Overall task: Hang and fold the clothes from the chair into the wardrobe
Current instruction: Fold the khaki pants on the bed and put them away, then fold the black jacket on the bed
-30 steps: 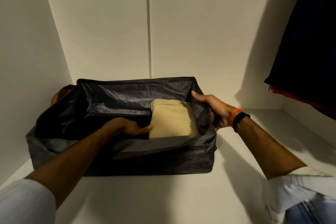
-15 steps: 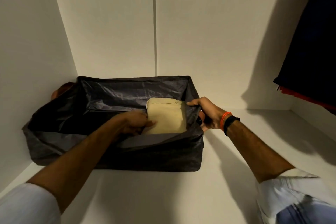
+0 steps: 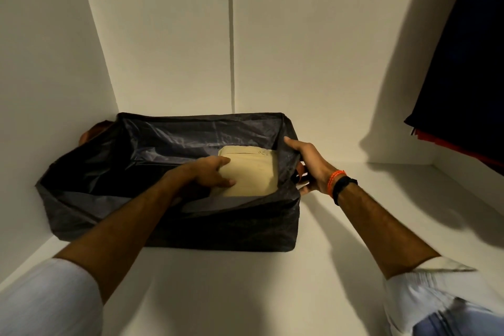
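A dark fabric storage bin (image 3: 234, 229) sits on the white wardrobe shelf (image 3: 272, 294), pushed toward the left wall. Inside it, at the right end, lies a folded beige garment (image 3: 253, 174). My left hand (image 3: 210, 174) reaches into the bin and grips the garment's left edge, with the thumb on top. My right hand (image 3: 308, 166) holds the bin's right wall by its rim, thumb inside and fingers outside.
Dark blue and red clothes (image 3: 463, 95) hang at the upper right. White wardrobe walls close in on the left and at the back (image 3: 174, 49). A brown handle (image 3: 87, 133) sticks out at the bin's far left corner.
My left hand has slid further right onto the beige garment, and it now covers the garment's left edge. My right hand keeps its grip on the bin's right rim.
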The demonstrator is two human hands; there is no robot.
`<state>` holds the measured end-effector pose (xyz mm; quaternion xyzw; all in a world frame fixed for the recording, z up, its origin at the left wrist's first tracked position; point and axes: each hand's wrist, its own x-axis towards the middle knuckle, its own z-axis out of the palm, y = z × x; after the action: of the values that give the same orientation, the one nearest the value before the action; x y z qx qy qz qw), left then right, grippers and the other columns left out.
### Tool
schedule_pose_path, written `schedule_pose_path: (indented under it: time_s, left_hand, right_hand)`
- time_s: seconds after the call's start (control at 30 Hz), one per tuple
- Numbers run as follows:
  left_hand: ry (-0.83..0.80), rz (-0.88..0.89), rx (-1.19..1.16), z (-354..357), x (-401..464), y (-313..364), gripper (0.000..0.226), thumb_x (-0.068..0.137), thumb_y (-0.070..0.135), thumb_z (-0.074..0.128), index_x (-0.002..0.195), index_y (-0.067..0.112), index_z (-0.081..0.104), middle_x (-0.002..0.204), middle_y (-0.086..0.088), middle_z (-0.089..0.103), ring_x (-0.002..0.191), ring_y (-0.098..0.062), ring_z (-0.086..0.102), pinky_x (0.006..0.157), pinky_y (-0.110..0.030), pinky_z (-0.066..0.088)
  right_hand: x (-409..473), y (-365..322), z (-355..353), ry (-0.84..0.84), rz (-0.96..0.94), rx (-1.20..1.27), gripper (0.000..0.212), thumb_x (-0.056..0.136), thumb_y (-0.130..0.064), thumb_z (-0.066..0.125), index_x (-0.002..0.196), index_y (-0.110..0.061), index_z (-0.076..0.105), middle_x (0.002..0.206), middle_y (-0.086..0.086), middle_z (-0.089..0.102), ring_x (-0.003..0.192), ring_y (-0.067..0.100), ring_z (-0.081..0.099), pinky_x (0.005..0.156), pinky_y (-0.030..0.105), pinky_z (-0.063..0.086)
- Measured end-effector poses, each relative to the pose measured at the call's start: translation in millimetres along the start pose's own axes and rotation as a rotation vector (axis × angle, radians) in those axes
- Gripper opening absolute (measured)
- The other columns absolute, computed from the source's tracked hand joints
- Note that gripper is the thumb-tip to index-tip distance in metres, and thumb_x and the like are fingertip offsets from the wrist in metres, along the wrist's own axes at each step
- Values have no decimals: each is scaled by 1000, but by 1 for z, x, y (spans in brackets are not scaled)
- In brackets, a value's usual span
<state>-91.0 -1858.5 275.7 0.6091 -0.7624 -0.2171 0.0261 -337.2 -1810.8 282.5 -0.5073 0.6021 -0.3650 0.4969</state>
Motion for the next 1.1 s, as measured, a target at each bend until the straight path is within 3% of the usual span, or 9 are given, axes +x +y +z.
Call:
schedule_pose_path:
  time_s: [0.13,0.27,0.43,0.57,0.8,0.97,1.1]
  left_hand:
    - [60,16,-73,-12,-15,15,70,91,41,66,149,15,38,154,-7,37,138,-25,40,112,-37,33]
    - [158,78,-312,-12,-35,35,64,89,33,70,143,9,46,147,-10,47,133,-26,46,112,-40,36]
    - [375,254,-634,-9,-59,73,50,83,25,78,128,12,60,126,-4,64,115,-19,60,103,-37,49]
    - [446,493,-839,-2,-93,111,32,83,16,78,113,16,67,112,3,69,98,-11,66,91,-23,51]
    - [58,720,-718,90,-159,181,28,81,18,79,105,22,66,109,6,69,93,-16,70,96,-33,52]
    - [-212,887,-574,187,-244,247,36,83,22,78,117,19,64,113,9,64,94,-14,67,85,-25,48]
    - [-446,1020,-464,280,-335,303,39,81,21,80,116,18,65,113,7,65,96,-12,64,87,-23,47]
  right_hand:
    - [-3,-5,-4,45,-60,13,66,93,-70,31,126,-17,54,115,8,59,102,32,60,68,39,55]
    - [-23,-4,-11,150,-66,45,69,92,-66,45,135,-12,50,126,12,59,110,30,60,86,46,55]
    - [-70,10,-21,360,-186,-12,45,88,-41,71,122,-13,59,118,6,67,100,16,66,76,34,58]
    - [-131,29,-28,584,-239,-31,37,85,-26,75,117,-13,61,105,3,70,98,17,68,79,36,61]
    - [-287,101,-29,990,-169,-93,24,83,-24,77,103,-20,65,97,-5,72,85,16,72,80,41,61]
    - [-428,166,-30,1226,-8,-109,31,83,-24,77,110,-17,65,101,-5,72,85,14,71,80,38,61]
    - [-554,231,-18,1415,145,-112,33,84,-26,76,114,-16,64,105,-3,71,84,11,70,76,29,60]
